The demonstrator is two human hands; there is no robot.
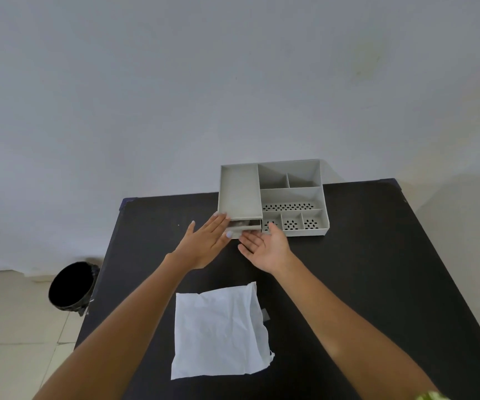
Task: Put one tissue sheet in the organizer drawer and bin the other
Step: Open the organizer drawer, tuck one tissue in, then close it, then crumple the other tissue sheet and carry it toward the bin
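A grey organizer (292, 194) with several compartments stands at the far edge of the black table (363, 255). Its small drawer (246, 224) at the lower left front is pulled out a little. My left hand (205, 243) lies flat, fingers together, fingertips touching the organizer's left front corner beside the drawer. My right hand (264, 248) is palm-up, fingers apart, fingertips under the drawer's front. Neither hand holds anything. A white tissue sheet (221, 330) lies flat and creased on the table near me; a second edge shows along its right side. A black bin (71, 287) stands on the floor to the left.
A plain pale wall rises behind the table. Pale floor tiles (10, 327) lie to the left around the bin. A small grey mark (265, 315) sits on the table just right of the tissue.
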